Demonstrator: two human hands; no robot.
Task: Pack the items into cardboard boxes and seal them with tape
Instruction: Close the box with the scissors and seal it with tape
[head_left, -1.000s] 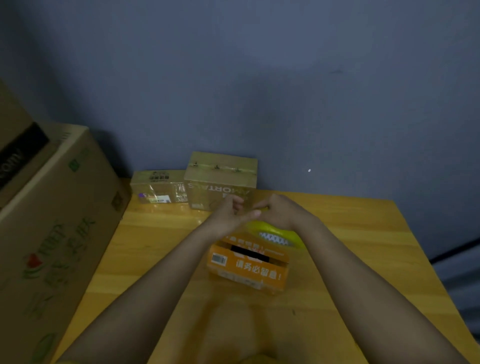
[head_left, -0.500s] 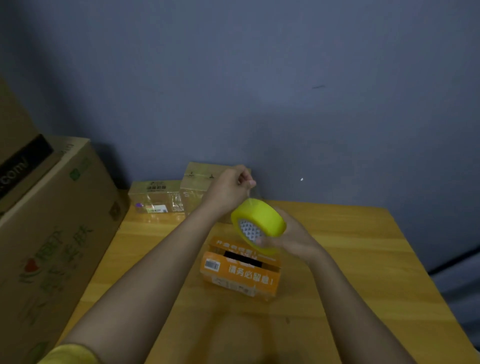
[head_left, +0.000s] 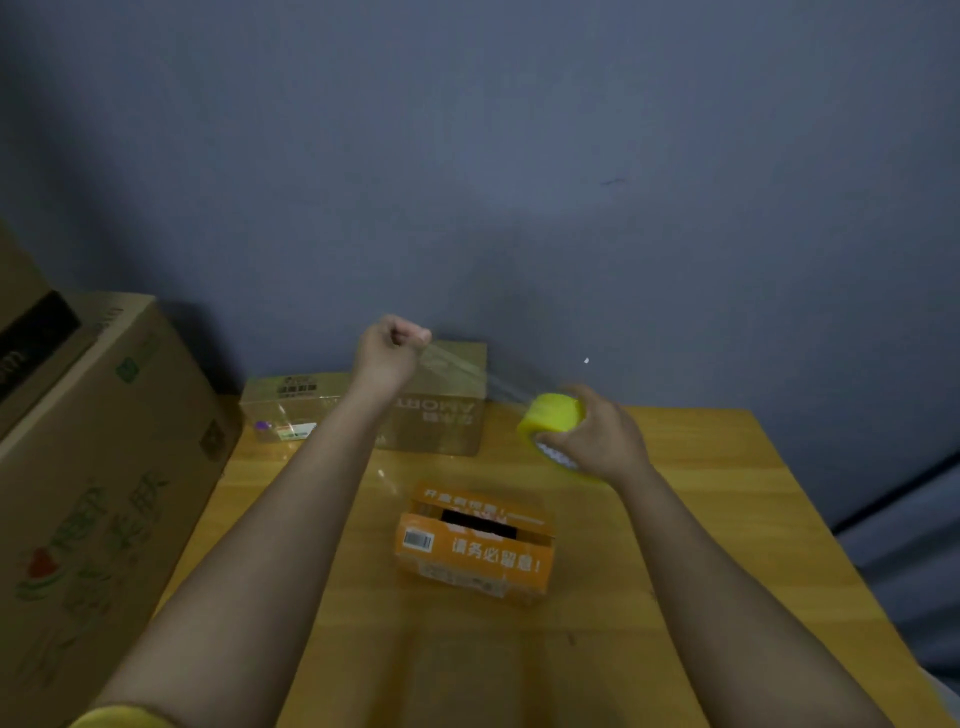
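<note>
So the person is stretching out a length of clear tape strip (head_left: 462, 371) up in the air above the wooden table (head_left: 701, 519), with the left hand (head_left: 387, 353) pinching the free end between curled fingers and the right hand (head_left: 597, 436) wrapping its fingers round the yellow tape roll (head_left: 550, 415). Hands are sitting well apart, which I'm guessing is to get enough tape to span the box in one go. The strip is running roughly left to right, sloping down from the left hand to the roll, and that's its long axis. The orange box (head_left: 475, 545) is sitting on the table below and between the hands, nearer the person, long side going left-right too, so the tape is lining up along it. Its top flaps are looking not quite closed, there's a dark gap showing along the seam. Two taped-looking cardboard boxes (head_left: 441, 415) are parked at the back against the wall, and a big carton (head_left: 93, 493) is standing off to the left.
</note>
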